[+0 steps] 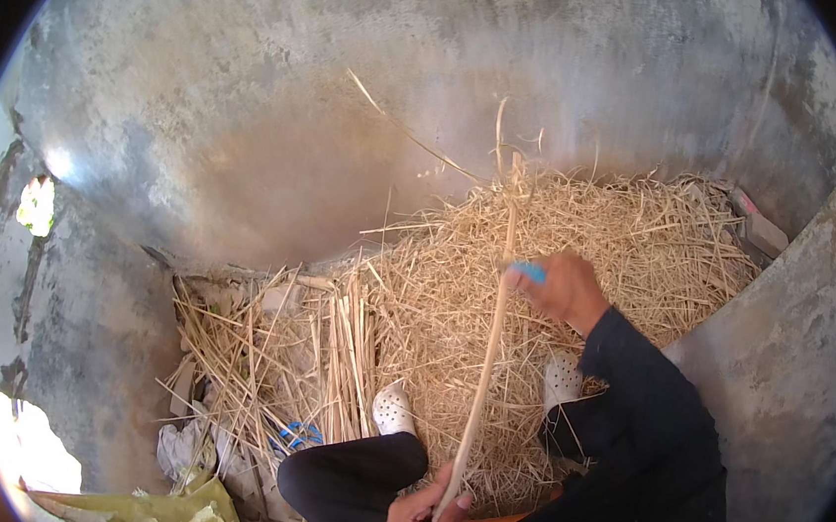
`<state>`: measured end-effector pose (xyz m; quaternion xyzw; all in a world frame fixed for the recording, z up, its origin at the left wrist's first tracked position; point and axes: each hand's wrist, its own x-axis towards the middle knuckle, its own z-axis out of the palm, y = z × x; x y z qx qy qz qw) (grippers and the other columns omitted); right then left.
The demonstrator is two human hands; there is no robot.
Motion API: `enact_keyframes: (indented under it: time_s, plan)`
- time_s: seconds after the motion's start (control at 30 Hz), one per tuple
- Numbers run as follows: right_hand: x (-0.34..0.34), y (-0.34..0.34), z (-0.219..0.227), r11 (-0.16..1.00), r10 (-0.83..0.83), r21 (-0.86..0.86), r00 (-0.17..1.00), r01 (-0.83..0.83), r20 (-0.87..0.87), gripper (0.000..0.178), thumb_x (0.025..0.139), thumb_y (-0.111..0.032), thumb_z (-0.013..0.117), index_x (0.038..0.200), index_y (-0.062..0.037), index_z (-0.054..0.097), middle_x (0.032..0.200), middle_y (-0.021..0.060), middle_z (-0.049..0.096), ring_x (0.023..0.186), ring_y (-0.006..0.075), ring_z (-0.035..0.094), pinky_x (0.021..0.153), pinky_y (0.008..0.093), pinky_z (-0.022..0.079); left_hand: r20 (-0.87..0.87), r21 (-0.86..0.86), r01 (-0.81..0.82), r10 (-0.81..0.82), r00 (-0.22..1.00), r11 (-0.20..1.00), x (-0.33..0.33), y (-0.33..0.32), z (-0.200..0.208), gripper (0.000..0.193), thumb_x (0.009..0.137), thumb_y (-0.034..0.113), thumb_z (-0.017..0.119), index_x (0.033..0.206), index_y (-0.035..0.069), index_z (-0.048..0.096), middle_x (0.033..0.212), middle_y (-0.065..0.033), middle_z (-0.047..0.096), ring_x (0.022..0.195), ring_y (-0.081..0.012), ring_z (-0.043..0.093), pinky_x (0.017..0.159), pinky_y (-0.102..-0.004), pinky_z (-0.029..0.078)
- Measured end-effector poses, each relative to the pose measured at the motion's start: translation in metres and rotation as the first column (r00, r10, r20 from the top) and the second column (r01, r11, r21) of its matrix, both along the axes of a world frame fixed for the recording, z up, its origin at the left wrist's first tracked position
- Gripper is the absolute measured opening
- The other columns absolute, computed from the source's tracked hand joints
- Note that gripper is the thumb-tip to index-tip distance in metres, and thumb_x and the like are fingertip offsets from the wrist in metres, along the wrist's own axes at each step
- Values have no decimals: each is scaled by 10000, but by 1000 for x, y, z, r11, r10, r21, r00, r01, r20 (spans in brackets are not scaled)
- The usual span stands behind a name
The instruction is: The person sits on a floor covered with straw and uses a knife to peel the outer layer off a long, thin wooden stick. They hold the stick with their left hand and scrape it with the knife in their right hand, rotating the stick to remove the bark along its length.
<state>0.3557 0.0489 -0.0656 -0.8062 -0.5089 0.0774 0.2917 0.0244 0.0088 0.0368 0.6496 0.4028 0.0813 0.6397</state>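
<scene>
A long pale stalk (489,367) slants up in front of me, its far end splitting into thin, curling strands. My left hand (423,520) is closed round its lower end, near my knee. Farther up, my right hand (563,290) grips a small blue-handled tool (530,271), which meets the stalk. The tool's working edge is too blurred to make out. Beneath the stalk spreads a thick heap of straw-like shavings (629,240). Left of that heap lies a row of straight, stripped stalks (349,349).
Rough grey concrete walls (355,67) close in the space. At left are loose thin stalks (233,334), a blue object (298,436), whitish plastic (188,450) and a yellow-green sheet (157,515). White perforated clogs (392,410) are on my feet. A block (761,226) sits at the back right.
</scene>
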Motion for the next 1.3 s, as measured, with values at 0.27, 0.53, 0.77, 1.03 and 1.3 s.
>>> enact_keyframes:
  time_s: [0.27, 0.53, 0.77, 1.03, 1.3]
  plan:
    - [84, 0, -44, 949, -307, 67, 952, 307, -13, 768, 832, -739, 428, 480, -66, 541, 414, 45, 413, 383, 179, 438, 394, 378, 355, -30, -99, 80, -83, 996, 992, 5, -12, -22, 286, 936, 114, 545, 1193, -6, 586, 998, -87, 652, 945, -116, 548, 834, -268, 440]
    - [-3, 0, -10, 996, 18, -81, 996, -25, -93, 793, 790, -792, 410, 559, -46, 549, 493, 96, 504, 464, 260, 530, 503, 417, 442, 112, -281, -190, 229, 967, 941, -7, 24, -50, 397, 968, 185, 512, 1320, 4, 488, 567, 31, 428, 435, -24, 372, 369, -176, 290]
    - [-81, -18, 16, 908, 398, -143, 917, -394, 2, 850, 772, -832, 338, 516, -55, 566, 471, 132, 507, 460, 301, 557, 464, 435, 433, 85, -206, -253, 275, 958, 945, -3, 32, -32, 392, 947, 270, 528, 1224, -6, 558, 547, 44, 450, 390, -32, 333, 351, -184, 231]
    - [-22, -4, 6, 992, 110, -51, 986, -117, -126, 850, 790, -807, 371, 527, -23, 569, 475, 151, 512, 472, 308, 558, 497, 449, 448, 53, -219, -257, 275, 960, 941, -3, 11, -28, 386, 937, 252, 554, 1250, 27, 574, 539, 43, 457, 392, -38, 329, 363, -187, 235]
    - [-18, 5, 5, 994, 105, -32, 994, -105, 16, 800, 786, -799, 386, 588, -64, 634, 487, 113, 526, 486, 299, 565, 515, 432, 462, 24, -180, -227, 235, 972, 957, -8, 2, -10, 407, 944, 286, 547, 1271, 44, 566, 561, 67, 427, 437, -24, 329, 394, -178, 244]
